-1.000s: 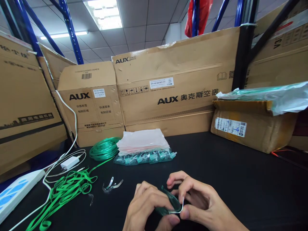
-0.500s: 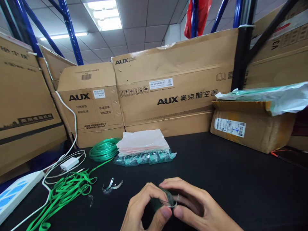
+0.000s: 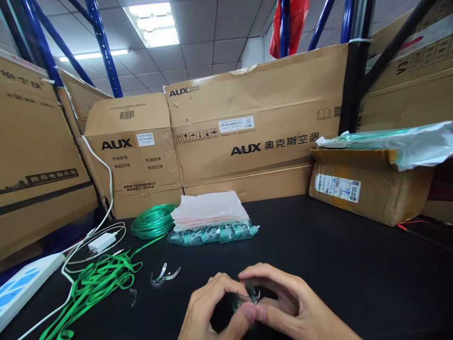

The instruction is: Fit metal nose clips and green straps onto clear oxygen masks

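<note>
At the bottom centre, my left hand (image 3: 215, 309) and my right hand (image 3: 283, 302) are together, both pinching a small clear green plastic piece (image 3: 238, 299) with a thin metal strip (image 3: 255, 297) on it. Fingers cover most of the piece. Loose metal strips (image 3: 164, 274) lie on the black table (image 3: 336, 255) to the left of my hands. Farther left is a tangle of green bands (image 3: 95, 283).
A stack of clear bags over green plastic parts (image 3: 212, 219) and a coil of green tubing (image 3: 153, 220) sit behind. White charger and cables (image 3: 102, 242) at left. AUX cardboard boxes (image 3: 255, 127) wall the back; an open carton (image 3: 371, 184) stands right.
My hands have closed in around the green piece, hiding more of it; the metal strip that stuck out a second ago now lies pressed between my thumbs and fingertips.
</note>
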Tool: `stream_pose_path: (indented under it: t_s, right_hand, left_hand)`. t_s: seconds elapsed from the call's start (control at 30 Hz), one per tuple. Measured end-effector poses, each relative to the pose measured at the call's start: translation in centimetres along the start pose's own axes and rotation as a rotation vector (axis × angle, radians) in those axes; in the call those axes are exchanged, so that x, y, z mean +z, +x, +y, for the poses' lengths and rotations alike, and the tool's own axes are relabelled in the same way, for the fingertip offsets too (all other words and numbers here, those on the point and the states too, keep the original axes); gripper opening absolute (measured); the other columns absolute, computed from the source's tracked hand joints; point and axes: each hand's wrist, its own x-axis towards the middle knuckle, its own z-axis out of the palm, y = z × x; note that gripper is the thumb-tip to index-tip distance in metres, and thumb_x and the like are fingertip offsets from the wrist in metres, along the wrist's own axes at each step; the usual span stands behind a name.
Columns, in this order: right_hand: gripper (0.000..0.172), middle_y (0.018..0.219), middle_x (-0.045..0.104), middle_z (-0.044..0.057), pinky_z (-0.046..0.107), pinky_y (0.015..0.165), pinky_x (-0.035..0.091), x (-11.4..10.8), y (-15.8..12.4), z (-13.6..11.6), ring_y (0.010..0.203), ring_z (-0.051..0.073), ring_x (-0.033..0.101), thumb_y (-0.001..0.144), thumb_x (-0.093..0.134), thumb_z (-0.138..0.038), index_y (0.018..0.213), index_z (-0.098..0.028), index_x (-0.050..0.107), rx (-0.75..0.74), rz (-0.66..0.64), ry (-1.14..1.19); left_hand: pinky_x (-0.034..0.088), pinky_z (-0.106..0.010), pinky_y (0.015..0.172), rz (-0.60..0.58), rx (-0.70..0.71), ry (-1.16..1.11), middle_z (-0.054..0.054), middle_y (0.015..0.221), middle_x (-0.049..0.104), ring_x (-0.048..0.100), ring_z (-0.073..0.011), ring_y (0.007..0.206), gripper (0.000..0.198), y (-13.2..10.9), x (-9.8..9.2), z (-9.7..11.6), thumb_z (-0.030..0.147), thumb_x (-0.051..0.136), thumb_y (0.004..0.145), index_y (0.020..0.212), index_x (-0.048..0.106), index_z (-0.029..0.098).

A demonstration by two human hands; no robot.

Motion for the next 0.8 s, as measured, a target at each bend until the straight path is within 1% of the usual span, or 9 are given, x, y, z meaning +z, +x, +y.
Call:
stream_pose_path:
  t_s: [0.07,0.1,0.2,0.27,0.33,0.43,0.53,0.63,0.8]
  right_hand:
    - [0.047,0.114,0.073,0.004,0.035,0.093,0.058,-0.09,-0.07,0.36,0.112,0.025,0.069,0.081,0.091,-0.041,0.124,-0.033,0.075,0.007,0.026,0.046]
    - [0.049,0.113,0.073,0.004,0.034,0.093,0.057,-0.15,-0.11,0.45,0.111,0.024,0.070,0.079,0.092,-0.042,0.124,-0.032,0.076,0.015,0.026,0.064]
    - [0.036,0.108,0.075,0.003,0.031,0.092,0.054,-0.35,-0.10,0.39,0.103,0.021,0.070,0.082,0.090,-0.041,0.114,-0.028,0.079,0.026,0.003,0.101]
    - [0.029,0.097,0.074,0.001,0.026,0.084,0.052,-0.47,0.06,0.28,0.091,0.016,0.069,0.082,0.091,-0.038,0.105,-0.025,0.078,0.015,-0.022,0.140]
    - [0.029,0.089,0.070,-0.002,0.024,0.077,0.049,-0.57,0.27,0.32,0.082,0.013,0.064,0.079,0.093,-0.035,0.098,-0.022,0.075,0.008,-0.023,0.171]
    - [0.034,0.085,0.064,-0.002,0.024,0.071,0.046,-0.72,0.53,0.72,0.076,0.012,0.058,0.075,0.096,-0.035,0.091,-0.020,0.070,0.016,0.001,0.145]
    - [0.037,0.081,0.061,-0.003,0.025,0.069,0.044,-0.83,0.65,1.10,0.072,0.012,0.055,0.073,0.096,-0.039,0.086,-0.019,0.067,0.022,0.012,0.097]
    - [0.034,0.081,0.061,-0.003,0.025,0.071,0.045,-0.82,0.73,1.06,0.075,0.013,0.057,0.074,0.096,-0.037,0.085,-0.019,0.070,0.009,0.023,0.106]
    - [0.024,0.080,0.064,-0.003,0.025,0.072,0.045,-0.65,0.69,0.78,0.075,0.012,0.057,0.075,0.095,-0.032,0.085,-0.019,0.077,-0.017,0.022,0.124]
  left_hand:
    - [0.045,-0.024,0.072,0.010,-0.052,-0.067,0.000,0.082,0.073,0.063,-0.0149,0.074,0.033,0.22,-0.18,0.33,0.053,0.069,0.100,0.089,0.072,0.022]
    - [0.045,-0.024,0.071,0.013,-0.086,-0.100,0.000,0.082,0.072,0.063,-0.0149,0.074,0.036,0.33,-0.29,0.50,0.056,0.069,0.099,0.088,0.072,0.021]
    - [0.046,-0.025,0.072,0.015,-0.175,-0.147,-0.001,0.080,0.071,0.062,-0.0161,0.075,0.044,0.57,-0.59,0.87,0.063,0.069,0.096,0.085,0.071,0.020]
    - [0.047,-0.025,0.074,0.005,-0.198,-0.141,-0.001,0.080,0.071,0.062,-0.0169,0.076,0.047,0.62,-0.68,0.89,0.064,0.070,0.094,0.084,0.071,0.019]
    - [0.047,-0.025,0.074,-0.002,-0.198,-0.133,-0.002,0.080,0.072,0.063,-0.0170,0.076,0.046,0.61,-0.73,0.74,0.064,0.071,0.094,0.083,0.072,0.019]
    - [0.047,-0.024,0.074,-0.007,-0.196,-0.134,-0.001,0.081,0.075,0.065,-0.0171,0.077,0.039,0.57,-0.80,0.43,0.057,0.073,0.094,0.085,0.074,0.019]
    - [0.048,-0.023,0.075,-0.014,-0.207,-0.142,-0.001,0.082,0.076,0.067,-0.0172,0.078,0.025,0.56,-0.91,0.27,0.043,0.076,0.094,0.087,0.076,0.020]
    - [0.049,-0.023,0.077,-0.024,-0.214,-0.169,-0.001,0.083,0.077,0.068,-0.0170,0.080,0.014,0.56,-0.99,0.21,0.033,0.077,0.092,0.088,0.076,0.020]
    - [0.049,-0.021,0.081,-0.036,-0.220,-0.243,0.001,0.086,0.077,0.067,-0.0155,0.083,0.008,0.48,-0.87,0.02,0.029,0.078,0.091,0.090,0.076,0.022]
